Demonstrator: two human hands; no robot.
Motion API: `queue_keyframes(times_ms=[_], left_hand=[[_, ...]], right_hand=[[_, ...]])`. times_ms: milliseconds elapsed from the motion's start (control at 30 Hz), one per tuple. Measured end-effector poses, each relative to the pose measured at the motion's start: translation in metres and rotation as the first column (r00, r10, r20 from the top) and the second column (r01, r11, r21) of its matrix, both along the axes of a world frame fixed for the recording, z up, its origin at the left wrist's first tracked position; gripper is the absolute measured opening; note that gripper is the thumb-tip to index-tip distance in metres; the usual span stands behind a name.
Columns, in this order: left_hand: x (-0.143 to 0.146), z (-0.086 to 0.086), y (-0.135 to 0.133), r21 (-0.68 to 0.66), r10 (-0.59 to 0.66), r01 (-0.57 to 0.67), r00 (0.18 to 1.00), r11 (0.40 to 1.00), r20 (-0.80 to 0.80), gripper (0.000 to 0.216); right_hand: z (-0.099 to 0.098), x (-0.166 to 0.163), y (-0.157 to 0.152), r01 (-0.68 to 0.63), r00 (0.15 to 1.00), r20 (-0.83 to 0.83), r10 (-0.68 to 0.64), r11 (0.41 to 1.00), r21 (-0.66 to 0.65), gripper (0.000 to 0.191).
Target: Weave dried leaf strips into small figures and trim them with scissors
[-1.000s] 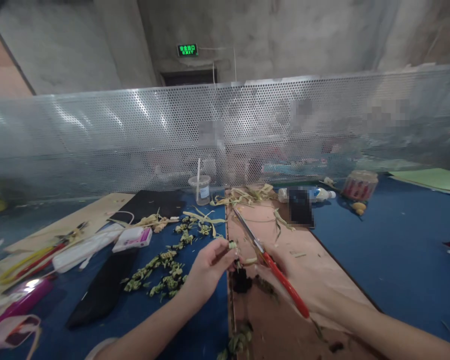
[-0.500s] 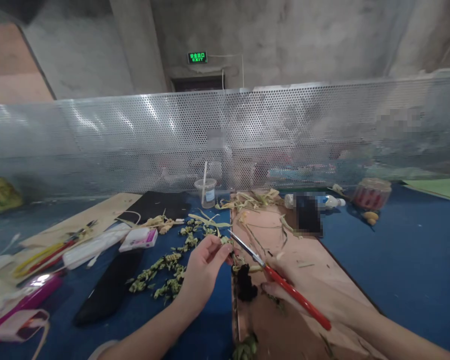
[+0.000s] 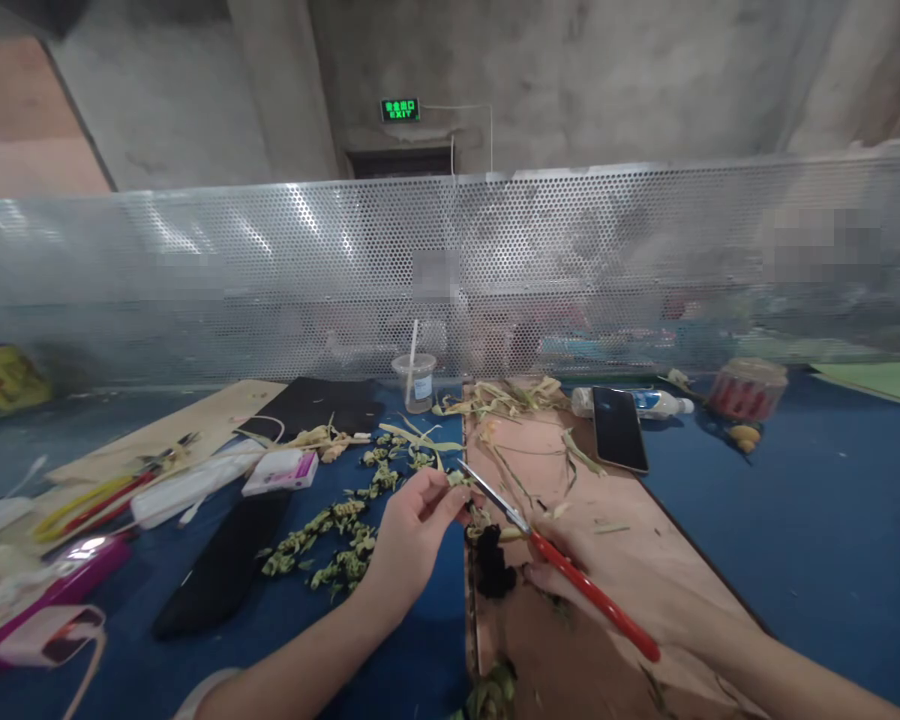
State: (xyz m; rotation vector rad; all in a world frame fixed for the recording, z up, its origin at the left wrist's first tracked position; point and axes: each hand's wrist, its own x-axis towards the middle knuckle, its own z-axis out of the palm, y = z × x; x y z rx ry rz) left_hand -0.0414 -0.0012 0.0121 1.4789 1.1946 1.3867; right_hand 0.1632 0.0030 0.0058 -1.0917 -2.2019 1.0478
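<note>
My left hand (image 3: 414,530) pinches a small green woven leaf piece (image 3: 457,480) at its fingertips, above the seam between the blue table and a brown board (image 3: 607,560). My right hand (image 3: 615,590) grips red-handled scissors (image 3: 562,568); their metal blades point up-left and reach the leaf piece. A small black object (image 3: 491,572) lies on the board just under the hands. Several green woven leaf pieces (image 3: 330,545) are scattered on the blue table to the left of my left hand.
A perforated metal screen (image 3: 450,270) closes off the far edge. Near it stand a plastic cup with a straw (image 3: 417,380), a phone (image 3: 619,428), a bottle (image 3: 649,402) and a jar (image 3: 746,388). Leaf strips (image 3: 510,398), a pink-white box (image 3: 281,470) and tools (image 3: 97,495) lie left.
The view has shifted slightly. My left hand and the scissors have come together: the blades swung down from pointing far up the board and now meet the leaf piece.
</note>
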Motion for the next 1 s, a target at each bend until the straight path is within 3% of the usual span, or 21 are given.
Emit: queue_keyframes(times_ms=[267,567,833,1000], left_hand=[[0.0,0.001,-0.001,-0.001,-0.011,0.011,1.0,1.0,-0.011,0.017],[0.001,0.003,-0.001,-0.004,0.003,-0.003,1.0,1.0,-0.016,0.016],[0.001,0.006,-0.002,0.01,0.019,-0.018,0.997,1.0,-0.077,0.014],[0.002,0.008,-0.003,-0.004,0.025,-0.025,0.996,1.0,-0.085,0.012]], right_hand=[[0.011,-0.001,-0.005,0.042,0.997,0.063,-0.042,0.999,0.012,0.023],[-0.013,0.006,0.004,0.029,0.999,-0.026,-0.031,0.998,-0.064,0.029],[-0.004,0.006,0.001,0.067,0.996,0.067,-0.066,0.997,-0.022,0.033],[-0.005,0.006,0.002,0.079,0.996,0.041,-0.079,0.997,-0.015,0.03]])
